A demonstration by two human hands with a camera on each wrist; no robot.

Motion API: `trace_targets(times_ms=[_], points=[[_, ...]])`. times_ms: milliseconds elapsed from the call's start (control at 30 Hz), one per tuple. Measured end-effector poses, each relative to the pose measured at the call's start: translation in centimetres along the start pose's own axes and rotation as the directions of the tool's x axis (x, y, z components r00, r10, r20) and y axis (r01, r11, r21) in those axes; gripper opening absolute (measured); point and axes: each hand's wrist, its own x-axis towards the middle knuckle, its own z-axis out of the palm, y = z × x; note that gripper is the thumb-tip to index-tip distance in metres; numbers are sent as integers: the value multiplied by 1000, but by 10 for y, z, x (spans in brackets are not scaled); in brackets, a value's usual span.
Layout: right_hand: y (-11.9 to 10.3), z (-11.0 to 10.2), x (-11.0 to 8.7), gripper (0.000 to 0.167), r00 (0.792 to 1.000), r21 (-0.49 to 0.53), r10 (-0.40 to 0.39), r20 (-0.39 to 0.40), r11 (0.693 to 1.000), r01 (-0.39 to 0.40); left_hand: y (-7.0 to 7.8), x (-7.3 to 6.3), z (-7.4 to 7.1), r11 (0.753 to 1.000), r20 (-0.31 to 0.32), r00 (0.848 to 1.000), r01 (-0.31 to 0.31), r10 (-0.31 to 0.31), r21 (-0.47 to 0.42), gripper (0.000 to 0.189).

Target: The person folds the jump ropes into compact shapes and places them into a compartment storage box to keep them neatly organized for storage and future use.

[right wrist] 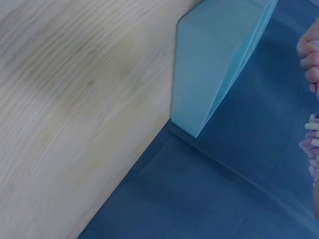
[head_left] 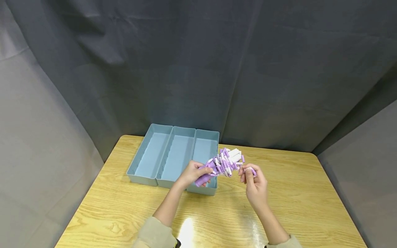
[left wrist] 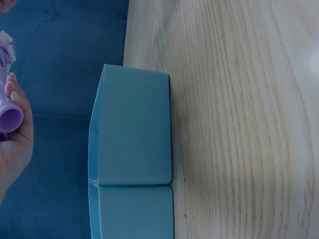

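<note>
A purple and white beaded jump rope [head_left: 225, 162] is bundled around its handles above the table, in front of me. My left hand [head_left: 193, 175] grips the purple handles [head_left: 203, 179] at their lower end. The hollow end of one handle [left wrist: 11, 119] shows in the left wrist view, with part of a second below it. Just right of the bundle, my right hand [head_left: 255, 184] pinches a short beaded length [head_left: 252, 171] between thumb and fingers. Only a sliver of the beads [right wrist: 312, 144] and the gripping left hand [right wrist: 310, 59] enters the right wrist view's edge.
Three long blue-grey bins [head_left: 176, 130] stand side by side on the wooden table [head_left: 297, 193], left of centre. The left hand is over the front of the right-hand bin. Dark curtains [head_left: 198, 69] hang behind the table, with lighter cloth [head_left: 37, 137] at the sides.
</note>
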Motion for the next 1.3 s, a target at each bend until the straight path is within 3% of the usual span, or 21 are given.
trace_targets(times_ms=[100,200,300,400,533,600,667,767,833,1033,1167,1300], points=[[3,1,-1,19,998,185,67,9,980,-68,-6,2,0,1000,-5,1000,-10,10,-27,32],[2,1,1,22,994,377,81,70,921,-101,-15,7,-1,997,-14,1000,-23,22,-78,34],[0,-3,4,35,985,541,54,162,830,-134,-19,9,-2,993,-20,999,-28,25,-117,35],[-3,-8,7,47,971,643,54,231,740,-195,-20,10,-2,990,-27,999,-29,25,-135,36],[-6,-14,10,48,956,743,77,282,613,-268,-19,10,0,990,-29,1000,-1,-3,-144,31],[-7,-15,10,47,955,767,94,281,577,-282,-14,8,2,990,-21,1000,2,-5,-143,27],[-8,-16,10,46,958,753,129,257,594,-282,-9,5,3,990,-10,1000,-13,12,-139,24],[-10,-16,9,43,958,671,205,199,684,-286,-5,3,4,988,3,999,-34,35,-148,21],[-10,-17,9,40,952,622,252,173,721,-304,-8,4,3,987,8,999,-39,41,-156,21],[-10,-20,11,28,921,550,364,136,745,-376,-20,10,1,981,29,998,-45,51,-189,22],[-12,-20,13,18,887,468,447,114,763,-445,-23,10,0,981,36,997,-56,64,-186,26],[-13,-21,16,16,854,407,502,134,758,-509,-24,9,0,985,44,997,-62,70,-164,35]])
